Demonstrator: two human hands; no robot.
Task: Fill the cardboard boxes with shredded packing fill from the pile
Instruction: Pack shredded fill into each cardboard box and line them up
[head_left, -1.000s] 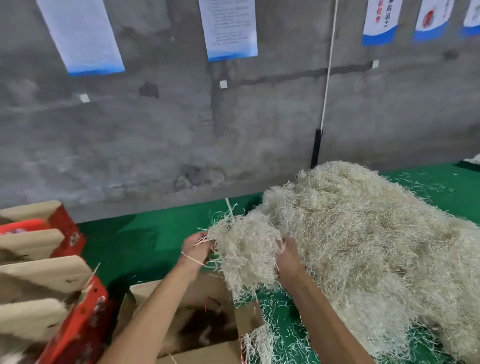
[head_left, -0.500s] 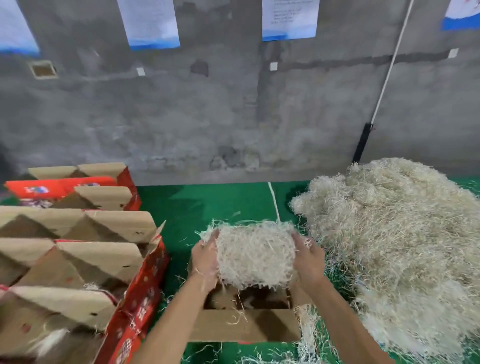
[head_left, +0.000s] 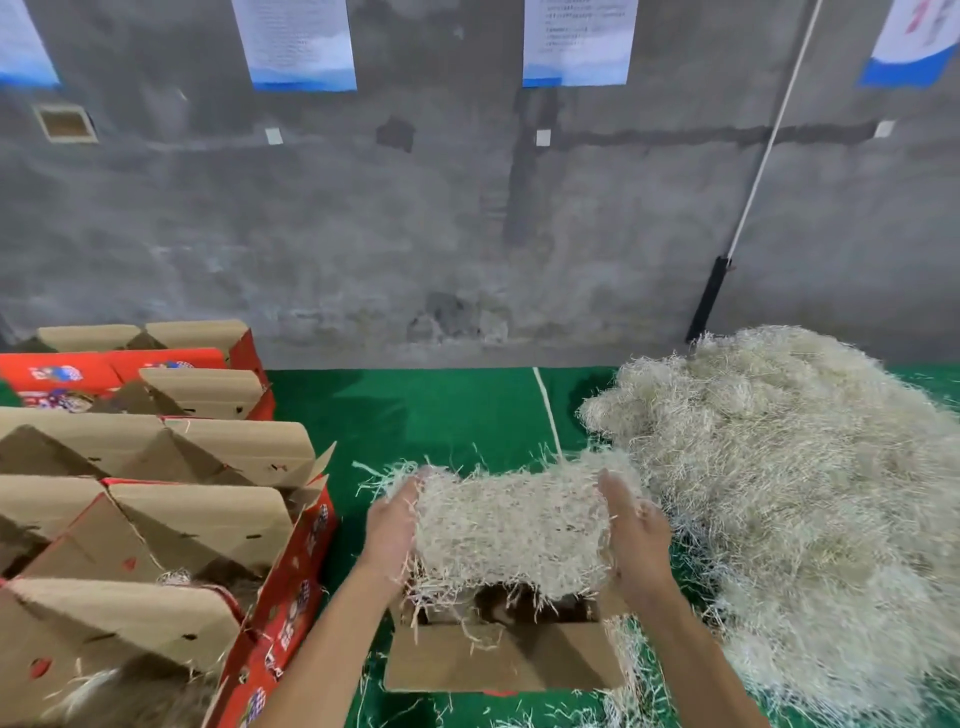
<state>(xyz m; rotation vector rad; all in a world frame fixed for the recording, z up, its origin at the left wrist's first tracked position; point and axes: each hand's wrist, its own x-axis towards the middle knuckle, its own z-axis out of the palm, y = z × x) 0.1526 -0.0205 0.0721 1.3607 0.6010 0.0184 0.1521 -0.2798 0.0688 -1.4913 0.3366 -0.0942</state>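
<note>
green mat (head_left: 441, 415) | one pile (head_left: 805, 493) | one open box (head_left: 498, 660) | two hands' straight fingers (head_left: 400, 499) press one clump (head_left: 509, 530)

Pale fill clump (head_left: 511, 530) above open box (head_left: 501, 660)

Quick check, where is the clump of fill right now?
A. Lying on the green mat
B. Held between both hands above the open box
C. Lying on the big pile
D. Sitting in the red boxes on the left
B: the clump of fill sits between the left hand and right hand, above the open box.
</note>
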